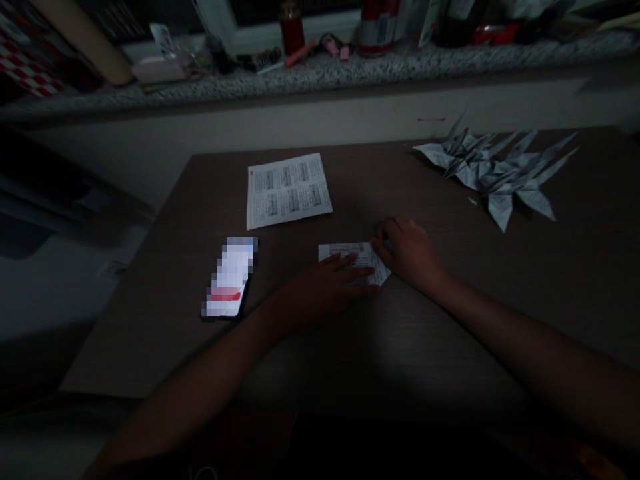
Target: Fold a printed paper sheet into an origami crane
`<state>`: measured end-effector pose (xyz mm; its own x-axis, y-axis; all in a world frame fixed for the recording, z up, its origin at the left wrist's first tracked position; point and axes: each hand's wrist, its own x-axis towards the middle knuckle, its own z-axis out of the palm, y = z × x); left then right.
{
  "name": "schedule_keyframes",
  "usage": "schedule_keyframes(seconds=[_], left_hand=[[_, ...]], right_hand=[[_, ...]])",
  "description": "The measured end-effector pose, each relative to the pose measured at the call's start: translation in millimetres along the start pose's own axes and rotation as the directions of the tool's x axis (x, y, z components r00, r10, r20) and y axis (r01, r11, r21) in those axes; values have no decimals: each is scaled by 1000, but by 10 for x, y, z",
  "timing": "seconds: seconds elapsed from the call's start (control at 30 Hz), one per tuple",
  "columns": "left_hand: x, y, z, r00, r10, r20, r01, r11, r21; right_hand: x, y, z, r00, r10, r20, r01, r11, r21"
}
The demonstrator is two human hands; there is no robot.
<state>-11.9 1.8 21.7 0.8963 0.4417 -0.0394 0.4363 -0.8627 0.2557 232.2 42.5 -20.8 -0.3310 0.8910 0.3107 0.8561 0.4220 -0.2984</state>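
A small folded sheet of printed paper [345, 249] lies on the table in front of me. My left hand [333, 287] rests flat across it, fingers spread and pressing it down. At the paper's right edge, my right hand [405, 250] is curled with its thumb and fingers closed on the edge; the exact grip is partly hidden. Behind them lies a flat printed sheet [289, 190], apart from both hands. Several folded paper cranes [493, 167] with pointed wings are bunched together at the back right.
A lit phone [230, 277] lies left of my left forearm on the brown wooden table [165, 267]. Along the back wall runs a granite sill [320, 70] crowded with a red jar [291, 30], a can [379, 27] and small items. A tiny paper scrap [471, 201] sits near the cranes.
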Motion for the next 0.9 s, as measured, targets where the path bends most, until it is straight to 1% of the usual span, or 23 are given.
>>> schedule_keyframes(seconds=[0.2,0.33,0.53,0.67,0.9], left_hand=[[0,-7,37,1000,7,-19,-7,1000,-1],[-7,-8,62,998,20,-55,-20,1000,-1],[-16,0,45,1000,1,-31,-1,1000,8],[-8,-8,53,999,15,-33,-14,1000,20],[-8,9,17,999,-12,-44,12,1000,5]], right_hand=[[4,0,0,1000,5,5,-5,1000,-5],[2,4,7,1000,5,-3,-5,1000,-4],[-1,6,11,1000,-2,-7,2,1000,-11],[1,5,9,1000,6,1,-6,1000,-24],[-2,-6,-3,1000,14,15,-14,1000,-28]])
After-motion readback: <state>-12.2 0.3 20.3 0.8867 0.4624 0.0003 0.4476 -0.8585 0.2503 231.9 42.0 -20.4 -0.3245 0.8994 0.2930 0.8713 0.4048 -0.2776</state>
